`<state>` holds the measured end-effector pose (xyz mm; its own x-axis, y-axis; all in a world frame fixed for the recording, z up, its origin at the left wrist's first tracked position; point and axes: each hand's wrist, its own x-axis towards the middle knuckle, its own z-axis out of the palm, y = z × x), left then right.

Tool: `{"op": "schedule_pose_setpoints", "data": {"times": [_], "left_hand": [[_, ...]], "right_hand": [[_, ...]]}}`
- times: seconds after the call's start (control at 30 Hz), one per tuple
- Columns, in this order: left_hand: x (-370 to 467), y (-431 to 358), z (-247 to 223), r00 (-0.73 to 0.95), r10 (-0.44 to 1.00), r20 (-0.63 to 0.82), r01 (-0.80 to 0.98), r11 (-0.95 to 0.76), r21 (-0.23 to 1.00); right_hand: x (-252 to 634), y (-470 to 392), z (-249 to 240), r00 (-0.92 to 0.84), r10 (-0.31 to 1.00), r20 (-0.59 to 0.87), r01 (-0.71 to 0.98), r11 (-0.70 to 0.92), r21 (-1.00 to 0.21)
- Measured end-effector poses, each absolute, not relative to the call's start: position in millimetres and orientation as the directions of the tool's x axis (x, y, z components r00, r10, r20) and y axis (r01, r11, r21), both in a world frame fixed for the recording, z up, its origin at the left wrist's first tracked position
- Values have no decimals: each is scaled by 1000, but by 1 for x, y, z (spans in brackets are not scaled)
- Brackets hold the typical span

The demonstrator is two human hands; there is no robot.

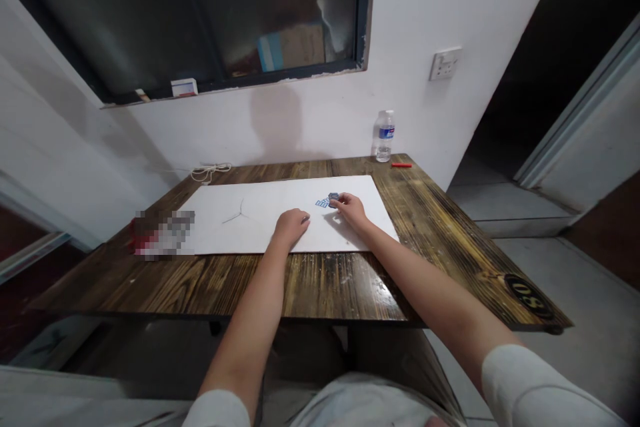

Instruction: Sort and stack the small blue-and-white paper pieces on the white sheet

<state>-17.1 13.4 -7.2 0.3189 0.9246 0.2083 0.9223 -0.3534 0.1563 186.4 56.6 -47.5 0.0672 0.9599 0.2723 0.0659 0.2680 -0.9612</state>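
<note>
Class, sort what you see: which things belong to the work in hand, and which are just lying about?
Work, it seems: white board, blue pieces at the right hand, perhaps the dark strands.
Lying about: bottle, slim red thing, white cord, sill box.

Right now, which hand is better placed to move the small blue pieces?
Right, I judge: the right hand has its fingertips at the pieces; the left hand is farther away.
</note>
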Motion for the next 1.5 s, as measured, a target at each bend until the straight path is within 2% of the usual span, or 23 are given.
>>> {"op": "schedule_pose_setpoints", "data": {"times": [0.5, 0.87, 0.93, 1.03, 1.2, 1.37, 1.5], "left_hand": [[-10, 11, -6, 309, 930, 201, 941, -330, 78], [-14, 8, -6, 234, 921, 311, 939, -297, 172], [-14, 7, -5, 170, 926, 337, 944, -252, 215], [-12, 8, -6, 88, 926, 368, 913, -222, 341], [-3, 12, -12, 48, 880, 472, 693, -370, 619], [3, 14, -16, 14, 906, 424, 445, -385, 808], [2, 18, -18, 7, 934, 358, 328, -340, 881]], "right_hand": [[185, 52, -42, 70, 971, 230, 33, 228, -973], [185, 55, -45, 64, 965, 254, 38, 252, -967], [185, 54, -44, 65, 966, 251, 37, 249, -968], [185, 53, -42, 65, 966, 252, 46, 249, -967], [185, 52, -39, 42, 964, 264, 41, 262, -964], [182, 52, -39, -10, 959, 284, -3, 284, -959], [177, 52, -40, -90, 952, 294, -40, 291, -956]]}}
